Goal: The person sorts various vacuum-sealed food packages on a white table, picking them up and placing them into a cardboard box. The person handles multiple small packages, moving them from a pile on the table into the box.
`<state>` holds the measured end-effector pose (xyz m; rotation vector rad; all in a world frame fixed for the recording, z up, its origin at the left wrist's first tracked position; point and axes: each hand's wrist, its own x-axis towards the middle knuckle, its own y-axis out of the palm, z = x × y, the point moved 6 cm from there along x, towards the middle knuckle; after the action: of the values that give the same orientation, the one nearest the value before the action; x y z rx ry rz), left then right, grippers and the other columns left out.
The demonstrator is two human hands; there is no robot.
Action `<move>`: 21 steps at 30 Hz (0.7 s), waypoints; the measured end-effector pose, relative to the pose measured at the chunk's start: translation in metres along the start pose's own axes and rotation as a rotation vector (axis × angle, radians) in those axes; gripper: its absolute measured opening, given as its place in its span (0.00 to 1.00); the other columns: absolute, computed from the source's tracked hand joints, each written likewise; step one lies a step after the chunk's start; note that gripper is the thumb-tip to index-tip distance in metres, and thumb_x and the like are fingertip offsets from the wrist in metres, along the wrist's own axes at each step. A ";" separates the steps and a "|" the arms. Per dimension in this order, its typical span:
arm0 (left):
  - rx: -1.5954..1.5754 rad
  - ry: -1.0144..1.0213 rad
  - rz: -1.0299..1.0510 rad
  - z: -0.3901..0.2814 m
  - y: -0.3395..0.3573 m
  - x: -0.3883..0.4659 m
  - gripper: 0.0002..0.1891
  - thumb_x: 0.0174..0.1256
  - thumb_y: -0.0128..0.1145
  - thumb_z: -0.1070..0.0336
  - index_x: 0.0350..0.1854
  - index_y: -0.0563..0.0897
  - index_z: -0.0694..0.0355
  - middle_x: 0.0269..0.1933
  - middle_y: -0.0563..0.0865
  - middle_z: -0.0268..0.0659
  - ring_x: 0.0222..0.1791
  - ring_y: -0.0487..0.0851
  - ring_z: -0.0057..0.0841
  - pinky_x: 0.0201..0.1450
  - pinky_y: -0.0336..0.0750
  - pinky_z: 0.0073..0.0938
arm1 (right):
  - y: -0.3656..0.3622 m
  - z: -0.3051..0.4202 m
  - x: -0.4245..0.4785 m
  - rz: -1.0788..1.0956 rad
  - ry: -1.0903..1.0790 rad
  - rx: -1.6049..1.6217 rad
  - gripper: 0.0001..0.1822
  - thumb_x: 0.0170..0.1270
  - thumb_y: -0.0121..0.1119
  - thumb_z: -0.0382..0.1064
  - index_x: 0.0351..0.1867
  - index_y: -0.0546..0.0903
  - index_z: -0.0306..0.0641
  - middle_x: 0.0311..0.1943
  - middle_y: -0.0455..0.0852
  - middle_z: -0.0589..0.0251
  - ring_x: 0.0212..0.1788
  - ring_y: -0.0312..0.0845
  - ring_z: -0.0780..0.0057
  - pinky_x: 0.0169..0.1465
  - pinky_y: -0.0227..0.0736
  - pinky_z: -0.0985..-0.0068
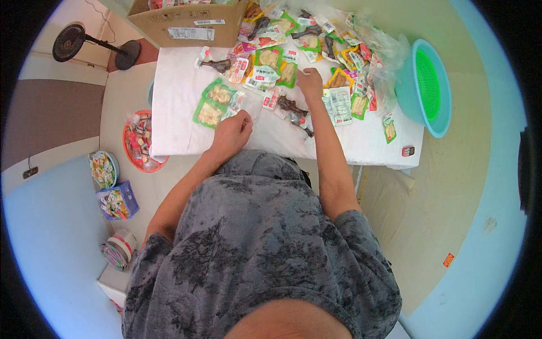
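Observation:
My left hand (233, 132) is low over the near side of the white-covered table (178, 142), fingers curled. Just beyond it lie green-edged vacuum packs of pale food (210, 113); whether the fingertips pinch anything is too small to tell. Farther out, my right hand (310, 82) reaches beside a green-edged pouch (288, 75) at the pile's near edge, and its fingertips are partly hidden. Between my hands rests a dark-brown piece of meat in clear packaging (292, 106). Right of my right forearm is a white printed pouch (340, 106).
A cardboard box (186, 29) stands at the far left, and mixed food pouches (271, 38) heap beyond my hands. A blue basin (444, 97) holding a green strainer (427, 84) is at right. On the floor at left are an orange basket (127, 146) and a black fan (70, 42).

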<state>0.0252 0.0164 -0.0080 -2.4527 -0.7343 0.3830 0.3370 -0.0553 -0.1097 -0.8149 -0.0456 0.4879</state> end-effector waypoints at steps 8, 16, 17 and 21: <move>-0.013 -0.025 0.013 -0.005 0.001 -0.002 0.07 0.68 0.60 0.66 0.39 0.78 0.63 0.27 0.85 0.43 0.26 0.84 0.36 0.30 0.76 0.36 | 0.021 0.017 0.020 0.188 0.097 0.370 0.23 0.58 0.71 0.55 0.26 0.84 0.33 0.23 0.84 0.60 0.27 0.76 0.68 0.36 0.72 0.67; 0.062 -0.005 0.009 -0.001 0.009 0.000 0.07 0.68 0.60 0.66 0.39 0.78 0.63 0.27 0.85 0.43 0.26 0.84 0.38 0.31 0.77 0.37 | -0.023 0.029 -0.027 0.227 0.065 0.658 0.09 0.54 0.70 0.34 0.26 0.80 0.35 0.19 0.80 0.64 0.20 0.72 0.77 0.24 0.64 0.75; 0.070 -0.016 0.013 0.002 0.009 0.000 0.07 0.68 0.60 0.66 0.39 0.78 0.63 0.27 0.85 0.43 0.26 0.84 0.38 0.31 0.77 0.37 | -0.031 0.019 -0.034 0.239 0.102 0.738 0.08 0.54 0.69 0.32 0.30 0.80 0.34 0.19 0.80 0.64 0.20 0.72 0.77 0.23 0.63 0.76; 0.049 -0.039 0.035 0.000 0.007 0.001 0.06 0.66 0.59 0.65 0.38 0.78 0.61 0.29 0.86 0.46 0.30 0.86 0.45 0.33 0.78 0.44 | -0.048 0.001 -0.053 0.158 0.255 0.681 0.19 0.53 0.69 0.30 0.47 0.76 0.31 0.21 0.80 0.62 0.19 0.73 0.78 0.20 0.62 0.78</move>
<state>0.0295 0.0121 -0.0122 -2.4212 -0.6908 0.4585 0.3085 -0.1058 -0.0673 -0.2055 0.4053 0.5008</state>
